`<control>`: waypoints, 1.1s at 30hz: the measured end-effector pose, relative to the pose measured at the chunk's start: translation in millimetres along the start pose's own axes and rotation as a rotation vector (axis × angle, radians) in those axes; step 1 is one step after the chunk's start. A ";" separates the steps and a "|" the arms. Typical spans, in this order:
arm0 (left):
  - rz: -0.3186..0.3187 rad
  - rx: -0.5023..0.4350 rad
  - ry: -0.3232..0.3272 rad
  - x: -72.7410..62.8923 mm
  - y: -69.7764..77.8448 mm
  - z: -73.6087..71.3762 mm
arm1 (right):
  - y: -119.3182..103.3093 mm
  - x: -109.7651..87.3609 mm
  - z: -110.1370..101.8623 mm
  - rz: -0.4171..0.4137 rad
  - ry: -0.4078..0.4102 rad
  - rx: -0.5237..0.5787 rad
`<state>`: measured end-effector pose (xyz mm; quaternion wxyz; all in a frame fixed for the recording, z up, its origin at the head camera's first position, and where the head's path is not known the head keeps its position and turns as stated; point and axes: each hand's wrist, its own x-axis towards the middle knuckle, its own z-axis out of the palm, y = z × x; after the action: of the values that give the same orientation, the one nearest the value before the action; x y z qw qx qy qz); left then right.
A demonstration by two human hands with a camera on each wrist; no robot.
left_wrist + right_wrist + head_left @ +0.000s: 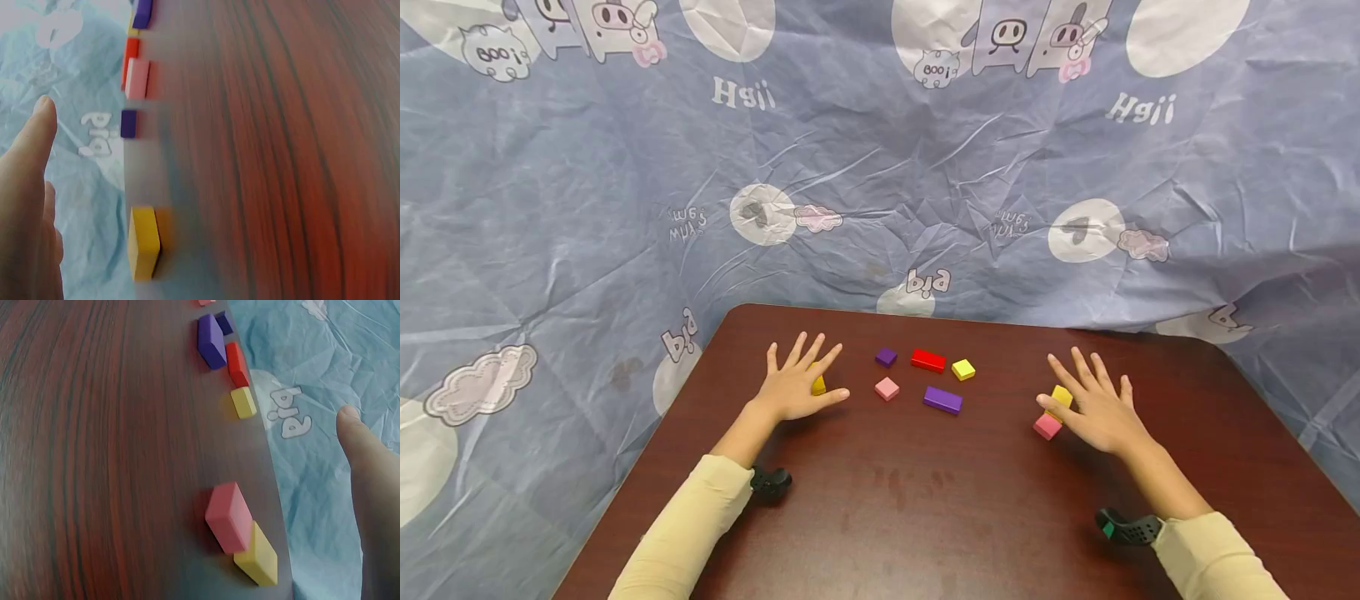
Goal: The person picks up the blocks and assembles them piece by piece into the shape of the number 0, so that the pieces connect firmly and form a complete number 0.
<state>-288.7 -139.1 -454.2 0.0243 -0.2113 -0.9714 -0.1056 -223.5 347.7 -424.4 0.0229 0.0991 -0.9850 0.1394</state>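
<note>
My left hand [793,392] is spread with straight fingers over the left part of the table. Beneath it, partly hidden, lies a yellow block [818,385], which the left wrist view shows apart from the hand. On the other side, my right hand [1101,414] also has its fingers spread. Close under its thumb sit a yellow block [257,557] and a pink block [229,515], side by side and seemingly touching. Neither hand holds anything. Between the hands lie a dark purple block [886,357], a red block [928,361], a small yellow block [963,369], a light pink block [887,389] and a long purple block [943,400].
The dark brown wooden table [910,517] has rounded far corners. Behind it and to its sides hangs a creased blue-grey cloth [865,167] with cartoon prints. Black straps [1127,528] circle both wrists.
</note>
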 end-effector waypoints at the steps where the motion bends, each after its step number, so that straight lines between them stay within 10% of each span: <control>1: 0.007 -0.007 -0.001 1.6 3.9 1.1 | -2.1 1.1 1.5 -0.001 0.000 -0.001; 33: 0.221 -0.120 -0.028 38.4 96.3 37.2 | -75.9 39.0 64.4 -0.146 0.001 0.057</control>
<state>-283.7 -30.0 -468.2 0.0097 -0.3198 -0.9343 -0.1574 -247.5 251.0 -462.9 0.0308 0.1711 -0.9708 0.1653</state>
